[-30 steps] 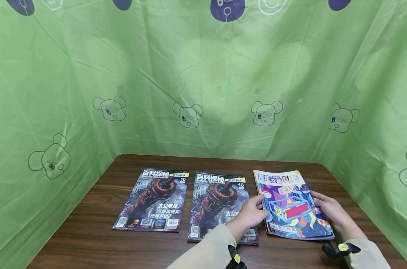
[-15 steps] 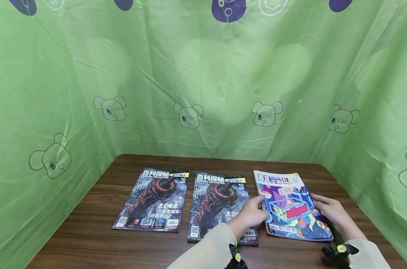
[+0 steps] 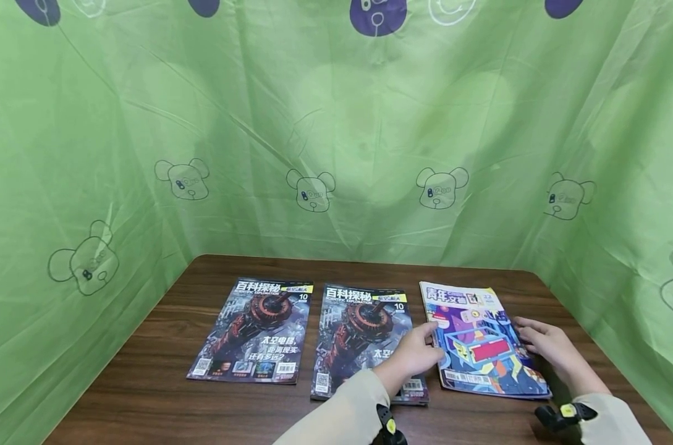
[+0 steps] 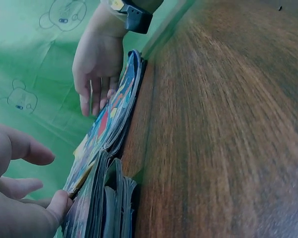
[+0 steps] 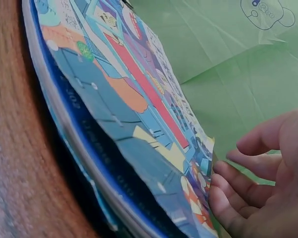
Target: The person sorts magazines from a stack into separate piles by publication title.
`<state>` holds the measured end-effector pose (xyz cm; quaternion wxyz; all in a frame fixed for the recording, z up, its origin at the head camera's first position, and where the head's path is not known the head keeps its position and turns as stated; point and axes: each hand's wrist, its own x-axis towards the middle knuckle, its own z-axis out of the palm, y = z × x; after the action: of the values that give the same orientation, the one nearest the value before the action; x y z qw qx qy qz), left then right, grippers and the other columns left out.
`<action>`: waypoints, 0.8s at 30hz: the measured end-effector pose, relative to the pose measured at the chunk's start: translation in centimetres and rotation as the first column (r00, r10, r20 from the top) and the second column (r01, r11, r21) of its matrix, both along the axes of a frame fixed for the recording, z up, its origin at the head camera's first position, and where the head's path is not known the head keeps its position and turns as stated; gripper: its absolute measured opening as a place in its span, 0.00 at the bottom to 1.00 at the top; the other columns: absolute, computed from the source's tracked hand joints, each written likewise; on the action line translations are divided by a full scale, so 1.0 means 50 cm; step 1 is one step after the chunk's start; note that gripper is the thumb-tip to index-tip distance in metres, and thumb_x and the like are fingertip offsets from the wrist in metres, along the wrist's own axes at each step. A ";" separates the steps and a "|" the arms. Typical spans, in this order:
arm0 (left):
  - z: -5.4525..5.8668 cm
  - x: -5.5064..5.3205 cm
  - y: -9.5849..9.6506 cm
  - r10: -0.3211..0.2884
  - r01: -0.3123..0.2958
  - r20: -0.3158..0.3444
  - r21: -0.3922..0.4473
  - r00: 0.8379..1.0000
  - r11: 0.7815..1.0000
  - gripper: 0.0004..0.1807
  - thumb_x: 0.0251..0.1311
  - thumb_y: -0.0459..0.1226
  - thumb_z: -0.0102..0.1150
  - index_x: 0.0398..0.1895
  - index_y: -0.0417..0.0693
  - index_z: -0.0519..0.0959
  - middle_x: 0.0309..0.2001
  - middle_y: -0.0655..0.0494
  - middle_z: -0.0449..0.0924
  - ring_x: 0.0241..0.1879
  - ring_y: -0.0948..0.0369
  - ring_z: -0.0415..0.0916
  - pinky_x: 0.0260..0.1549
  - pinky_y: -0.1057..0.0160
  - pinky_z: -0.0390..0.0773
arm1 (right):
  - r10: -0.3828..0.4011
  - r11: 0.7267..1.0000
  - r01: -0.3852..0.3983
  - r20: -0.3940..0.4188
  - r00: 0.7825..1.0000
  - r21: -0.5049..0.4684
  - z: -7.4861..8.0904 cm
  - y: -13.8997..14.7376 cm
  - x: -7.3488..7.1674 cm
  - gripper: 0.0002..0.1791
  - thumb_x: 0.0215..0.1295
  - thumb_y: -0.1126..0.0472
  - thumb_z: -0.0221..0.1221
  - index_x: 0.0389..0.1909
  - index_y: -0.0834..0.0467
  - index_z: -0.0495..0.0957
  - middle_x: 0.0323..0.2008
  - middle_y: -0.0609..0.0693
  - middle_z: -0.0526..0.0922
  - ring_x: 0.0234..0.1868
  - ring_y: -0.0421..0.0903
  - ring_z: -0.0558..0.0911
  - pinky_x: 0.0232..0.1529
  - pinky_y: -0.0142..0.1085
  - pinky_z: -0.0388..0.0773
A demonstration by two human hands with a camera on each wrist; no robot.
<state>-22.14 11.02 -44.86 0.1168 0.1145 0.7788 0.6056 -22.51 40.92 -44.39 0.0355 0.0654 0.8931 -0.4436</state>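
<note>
Here, magazine stack [image 3: 481, 346]: lies flat on the right side of the tabletop [image 3: 230, 411]; top cover purple and blue with a red panel, edges of further issues visible beneath.
Left grip [image 3: 414, 352]: parted, fingers loosely bent, fingertips at the stack's left edge; clasps nothing.
Right grip [image 3: 550, 349]: relaxed, fingers slightly curved, fingertips against the stack's right edge; clasps nothing.
Middle pile [image 3: 358, 327]: just left of the stack, dark cover with a red-and-black structure; lower right part hidden behind the left hand, several layered page edges seen from the left wrist.
Left magazine [image 3: 253, 330]: same cover design, flat, apart from the middle pile.
Sleeves [image 3: 342, 411]: pale, with black straps [image 3: 564, 415] bearing yellow marks at the wrists.
Curtain [image 3: 369, 123]: green, printed with bear faces, behind the tabletop and along both sides.
</note>
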 end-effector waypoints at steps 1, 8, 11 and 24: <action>0.001 0.000 0.000 0.001 -0.001 0.001 0.005 1.000 1.000 0.35 0.52 0.26 0.64 0.68 0.44 0.73 0.62 0.49 0.77 0.60 0.53 0.74 0.59 0.58 0.75 | 0.002 1.000 -0.002 -0.004 1.000 0.005 0.002 -0.001 0.001 0.34 0.80 0.53 0.41 0.72 0.77 0.54 0.66 0.78 0.62 0.61 0.65 0.73 0.42 0.29 0.80; 0.001 -0.007 -0.008 -0.014 0.014 0.003 0.048 1.000 0.999 0.35 0.52 0.27 0.64 0.68 0.43 0.72 0.60 0.46 0.77 0.59 0.52 0.75 0.56 0.57 0.77 | 0.014 0.999 -0.013 -0.023 1.000 0.043 0.010 -0.007 -0.003 0.34 0.81 0.51 0.40 0.73 0.75 0.55 0.66 0.78 0.62 0.62 0.70 0.70 0.43 0.35 0.79; -0.002 -0.012 -0.016 -0.029 0.030 -0.003 0.072 1.000 0.997 0.34 0.54 0.27 0.64 0.68 0.43 0.72 0.60 0.45 0.77 0.58 0.51 0.75 0.55 0.57 0.78 | 0.023 0.999 -0.022 -0.033 0.999 0.038 0.013 -0.014 -0.006 0.34 0.81 0.51 0.39 0.73 0.74 0.55 0.66 0.78 0.63 0.62 0.70 0.71 0.44 0.36 0.80; -0.004 -0.025 -0.065 -0.061 0.068 -0.067 0.101 0.996 0.993 0.35 0.53 0.27 0.63 0.69 0.41 0.71 0.59 0.42 0.77 0.59 0.46 0.74 0.54 0.57 0.79 | 0.069 0.996 -0.070 -0.008 0.998 -0.052 0.009 -0.071 -0.013 0.33 0.80 0.50 0.46 0.72 0.71 0.61 0.59 0.69 0.75 0.49 0.51 0.79 0.42 0.38 0.81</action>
<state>-23.39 7.75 -45.08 0.1052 0.1649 0.7457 0.6369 -23.15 37.36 -43.96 0.0498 0.0321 0.8830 -0.4656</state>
